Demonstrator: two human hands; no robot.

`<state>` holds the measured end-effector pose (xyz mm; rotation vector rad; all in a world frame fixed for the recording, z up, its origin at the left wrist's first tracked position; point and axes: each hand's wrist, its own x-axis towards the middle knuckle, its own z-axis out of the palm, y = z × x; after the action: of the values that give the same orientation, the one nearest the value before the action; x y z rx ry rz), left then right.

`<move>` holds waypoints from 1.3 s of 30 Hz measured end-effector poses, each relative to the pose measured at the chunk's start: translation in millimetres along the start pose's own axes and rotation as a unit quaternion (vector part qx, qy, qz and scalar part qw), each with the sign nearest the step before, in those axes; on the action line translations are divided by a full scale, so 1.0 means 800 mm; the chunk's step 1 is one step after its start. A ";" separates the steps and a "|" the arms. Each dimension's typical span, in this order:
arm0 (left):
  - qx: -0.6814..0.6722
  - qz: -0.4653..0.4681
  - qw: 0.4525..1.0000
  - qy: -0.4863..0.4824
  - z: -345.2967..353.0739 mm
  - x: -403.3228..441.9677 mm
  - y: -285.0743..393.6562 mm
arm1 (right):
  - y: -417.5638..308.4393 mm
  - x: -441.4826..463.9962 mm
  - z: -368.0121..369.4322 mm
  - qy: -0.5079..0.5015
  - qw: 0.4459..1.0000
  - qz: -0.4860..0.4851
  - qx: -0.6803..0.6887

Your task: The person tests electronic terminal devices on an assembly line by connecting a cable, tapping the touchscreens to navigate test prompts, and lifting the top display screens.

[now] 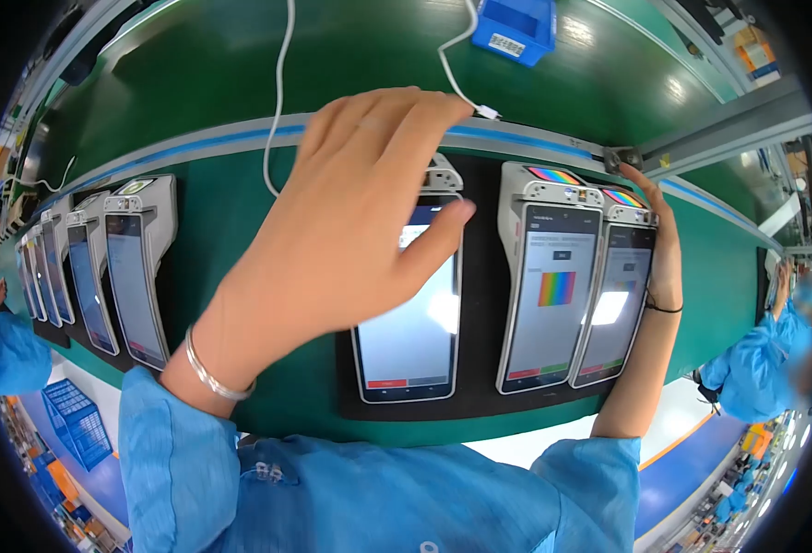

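My left hand (pixel 360 212) reaches over the middle handheld terminal (pixel 406 355), palm down, thumb apart from the fingers, covering part of its top and left side. Its fingertips are near a white cable plug (pixel 488 112); no object shows in its grasp. The terminal's screen is lit, mostly white. To the right, two terminals lean side by side, one with a rainbow square on its screen (pixel 553 323), the other with a white patch (pixel 616 341). My right hand (pixel 661 235) lies along the outer edge of the rightmost terminal, a finger stretched past its top; its thumb is hidden.
Several more terminals (pixel 134 295) stand in a row at the left on the green table (pixel 212 276). A metal rail with a blue stripe (pixel 553 146) crosses behind. Beyond are a blue bin (pixel 516 28) and another white cable (pixel 281 74). Co-workers in blue (pixel 747 364) are at both sides.
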<state>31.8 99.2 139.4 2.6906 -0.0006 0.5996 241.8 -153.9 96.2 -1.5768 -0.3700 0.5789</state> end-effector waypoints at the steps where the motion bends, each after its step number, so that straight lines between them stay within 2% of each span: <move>1: -0.028 -0.010 0.999 -0.022 0.010 0.016 0.000 | -0.002 -0.002 0.004 0.005 1.000 0.002 0.002; 2: -0.054 -0.019 0.997 -0.045 0.018 0.032 0.001 | -0.004 -0.004 0.008 0.011 1.000 0.004 0.004; 3: -0.059 -0.078 0.980 -0.172 0.013 0.055 0.006 | -0.005 -0.005 0.008 0.010 1.000 -0.001 -0.015; 5: -0.076 -0.141 0.919 -0.360 0.020 0.100 0.008 | -0.005 -0.005 0.005 -0.019 1.000 -0.006 0.008; 7: -0.062 -0.131 0.871 -0.470 0.041 0.130 0.008 | -0.006 -0.005 0.003 -0.036 0.999 0.009 0.031; 10: -0.117 -0.093 0.887 -0.437 0.057 0.139 -0.004 | -0.002 -0.003 0.000 -0.072 0.990 -0.005 0.122; 14: -0.236 -0.118 0.895 -0.358 0.064 0.122 -0.009 | -0.004 -0.006 -0.001 -0.055 0.994 -0.024 0.091; 16: -0.340 -0.153 0.868 -0.326 0.043 0.112 0.011 | -0.017 -0.019 0.003 -0.035 0.991 -0.073 0.106; 17: -0.301 -0.122 0.904 -0.276 0.033 0.104 0.022 | -0.023 -0.025 0.005 -0.024 0.988 -0.105 0.109; 19: -0.319 -0.099 0.920 -0.203 0.012 0.085 0.043 | -0.036 -0.041 0.003 -0.012 0.982 -0.162 0.100; 20: -0.326 -0.053 0.935 -0.130 0.012 0.074 0.048 | -0.044 -0.050 0.008 0.005 0.977 -0.193 0.090; 21: -0.320 -0.046 0.939 -0.114 0.001 0.067 0.059 | -0.044 -0.055 0.005 0.001 0.971 -0.222 0.089; 26: -0.247 0.068 0.963 -0.085 -0.031 0.049 0.081 | -0.043 -0.073 0.004 0.016 0.949 -0.296 0.111; 31: -0.257 0.095 0.954 -0.120 -0.043 0.049 0.096 | -0.043 -0.077 0.005 -0.053 0.894 -0.394 0.209; 39: -0.201 0.179 0.958 -0.100 -0.041 0.046 0.096 | -0.046 -0.079 0.008 -0.037 0.879 -0.423 0.215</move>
<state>45.6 43.2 209.5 2.3461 -0.6105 0.3714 190.2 -180.6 141.4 -0.8341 -0.8648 0.0186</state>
